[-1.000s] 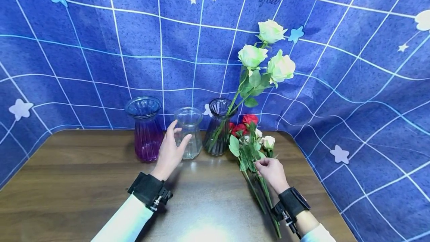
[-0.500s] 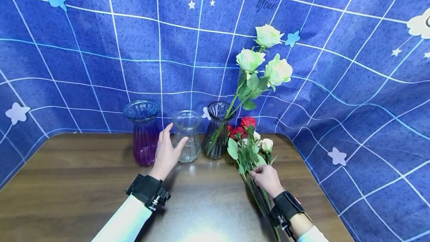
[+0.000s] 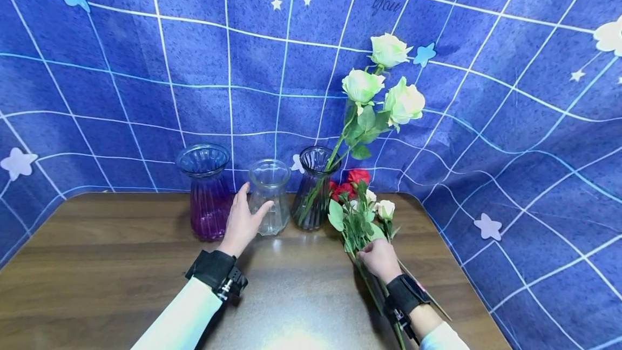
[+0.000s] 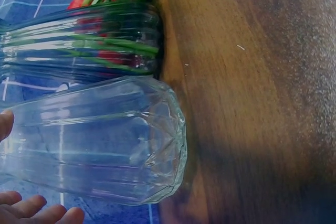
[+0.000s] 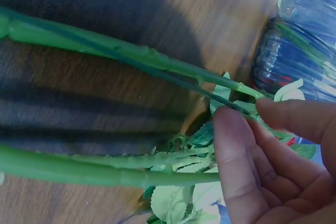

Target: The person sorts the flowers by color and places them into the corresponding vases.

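Note:
The left hand is spread, with its thumb in front of the clear glass vase and its fingers on the vase's left side. In the left wrist view the fingers and thumb lie on either side of this vase; contact cannot be told. The right hand pinches a thin dark green flower stem between thumb and forefinger. Thicker stems run beside it. Red roses and a small white rose lie at the leafy end of this bunch on the table.
A blue-purple vase stands left of the clear one. Right of it, a dark grey vase holds tall pale green-white roses. Behind the wooden table hangs a blue grid-patterned cloth.
The right hand has moved slightly left and down along the stems. A stem to the right of its wrist now shows. The left hand stays by the clear vase.

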`<state>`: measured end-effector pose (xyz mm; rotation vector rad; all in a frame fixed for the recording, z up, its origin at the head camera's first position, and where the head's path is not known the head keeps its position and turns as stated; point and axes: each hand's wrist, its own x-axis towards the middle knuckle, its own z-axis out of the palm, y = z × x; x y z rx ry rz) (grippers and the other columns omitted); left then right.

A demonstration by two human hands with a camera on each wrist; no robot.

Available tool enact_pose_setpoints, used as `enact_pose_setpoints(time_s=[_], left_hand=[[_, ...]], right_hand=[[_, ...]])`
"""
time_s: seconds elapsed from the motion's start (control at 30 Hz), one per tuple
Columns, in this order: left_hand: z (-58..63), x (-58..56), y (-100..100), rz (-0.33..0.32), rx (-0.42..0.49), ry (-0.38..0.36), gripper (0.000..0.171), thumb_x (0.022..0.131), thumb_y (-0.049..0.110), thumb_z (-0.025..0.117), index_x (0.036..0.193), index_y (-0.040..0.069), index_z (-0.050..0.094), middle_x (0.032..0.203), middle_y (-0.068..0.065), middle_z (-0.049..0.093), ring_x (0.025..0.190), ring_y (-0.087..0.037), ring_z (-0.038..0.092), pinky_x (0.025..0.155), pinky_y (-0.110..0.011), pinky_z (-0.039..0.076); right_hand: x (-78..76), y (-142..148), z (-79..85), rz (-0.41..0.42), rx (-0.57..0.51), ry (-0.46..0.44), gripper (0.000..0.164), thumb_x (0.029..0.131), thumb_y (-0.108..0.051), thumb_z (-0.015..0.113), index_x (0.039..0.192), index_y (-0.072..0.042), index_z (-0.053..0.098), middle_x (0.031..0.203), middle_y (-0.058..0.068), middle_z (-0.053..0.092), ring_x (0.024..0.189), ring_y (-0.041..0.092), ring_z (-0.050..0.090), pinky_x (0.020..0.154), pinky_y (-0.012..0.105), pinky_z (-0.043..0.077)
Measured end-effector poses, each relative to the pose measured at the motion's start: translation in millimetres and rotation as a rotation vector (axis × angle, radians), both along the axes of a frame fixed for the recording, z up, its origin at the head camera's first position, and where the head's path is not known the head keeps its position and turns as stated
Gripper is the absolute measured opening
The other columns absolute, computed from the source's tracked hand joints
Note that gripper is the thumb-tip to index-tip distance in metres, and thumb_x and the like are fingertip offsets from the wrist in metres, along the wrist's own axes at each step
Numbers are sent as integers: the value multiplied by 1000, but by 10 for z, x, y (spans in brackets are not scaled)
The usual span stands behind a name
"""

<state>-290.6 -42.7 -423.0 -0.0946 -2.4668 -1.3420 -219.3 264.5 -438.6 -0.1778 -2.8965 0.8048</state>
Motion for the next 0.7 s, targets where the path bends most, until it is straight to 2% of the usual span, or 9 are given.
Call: enact_pose_setpoints(time_s=[0.17,0.47,0.7], left_hand=[[-8,-18,-3,-17,7,-4,80,86,35,66,144,-3,25,141,-26,38,132,-38,36,110,-49,30],[-39,-27,23,-12,15,-2,76,87,33,66,142,-3,29,139,-26,41,131,-37,38,110,-49,31],[-19,-41,46,0,14,20,77,86,34,67,142,-2,30,137,-27,42,129,-38,40,108,-50,33]], right_hand=[[-32,-16,-33,2,-4,-1,13,75,-12,71,65,-5,69,56,1,61,57,15,55,58,30,47],[-54,-42,-78,-4,28,25,10,73,-12,68,64,-8,70,67,5,67,65,19,59,61,33,48],[-87,-33,-42,-24,32,36,11,73,-14,68,65,-7,71,71,9,69,69,25,63,63,37,49]])
